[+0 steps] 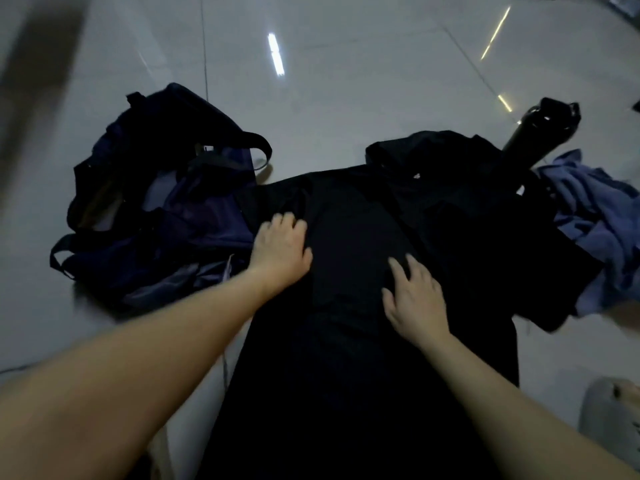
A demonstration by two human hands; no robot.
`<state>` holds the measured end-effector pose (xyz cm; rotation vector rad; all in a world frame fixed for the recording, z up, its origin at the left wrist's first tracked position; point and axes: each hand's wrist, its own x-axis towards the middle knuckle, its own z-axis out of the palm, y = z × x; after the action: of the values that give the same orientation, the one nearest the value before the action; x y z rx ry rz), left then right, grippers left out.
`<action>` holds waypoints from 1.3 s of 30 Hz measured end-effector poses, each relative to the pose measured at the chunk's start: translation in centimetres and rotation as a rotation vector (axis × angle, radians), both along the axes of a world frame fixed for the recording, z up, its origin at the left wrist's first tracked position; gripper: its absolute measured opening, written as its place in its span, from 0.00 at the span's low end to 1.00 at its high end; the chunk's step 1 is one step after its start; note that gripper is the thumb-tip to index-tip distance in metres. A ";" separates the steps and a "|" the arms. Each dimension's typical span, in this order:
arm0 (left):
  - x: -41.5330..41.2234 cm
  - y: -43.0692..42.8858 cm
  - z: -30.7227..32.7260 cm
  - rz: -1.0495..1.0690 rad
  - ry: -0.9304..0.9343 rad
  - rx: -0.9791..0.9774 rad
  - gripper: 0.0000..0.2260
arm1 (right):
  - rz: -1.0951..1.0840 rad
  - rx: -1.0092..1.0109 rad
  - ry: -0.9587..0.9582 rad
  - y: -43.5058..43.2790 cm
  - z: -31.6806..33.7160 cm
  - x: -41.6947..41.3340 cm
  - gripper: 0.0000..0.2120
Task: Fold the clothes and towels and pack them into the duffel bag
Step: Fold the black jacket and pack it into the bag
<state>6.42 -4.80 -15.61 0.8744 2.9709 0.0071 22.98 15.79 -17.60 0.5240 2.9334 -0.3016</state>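
Note:
A black garment [353, 341] lies spread flat on the tiled floor in front of me. My left hand [282, 247] rests on its upper left part, fingers slightly bent over the cloth. My right hand [415, 299] presses flat on its middle with fingers straight and spread. A dark navy duffel bag [156, 209] lies open and slumped on the floor just left of the garment. More black clothing [450, 174] lies bunched at the garment's far right. A crumpled blue-grey cloth [602, 223] sits at the right edge.
A black bottle [533, 136] stands behind the black clothing at the far right. A light slipper with a foot [613, 410] shows at the lower right. Glossy pale floor tiles [346, 81] stretch beyond the clothes. A blurred brown shape [38, 57] fills the upper left corner.

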 end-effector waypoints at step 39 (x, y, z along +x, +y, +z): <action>-3.2 7.9 8.3 0.132 -0.585 0.607 0.12 | -0.708 -1.821 0.017 1.1 2.7 -12.3 0.35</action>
<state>3.22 3.14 -7.32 0.5602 2.4595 1.0185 10.73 16.94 -14.89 0.9653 1.2056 -2.4113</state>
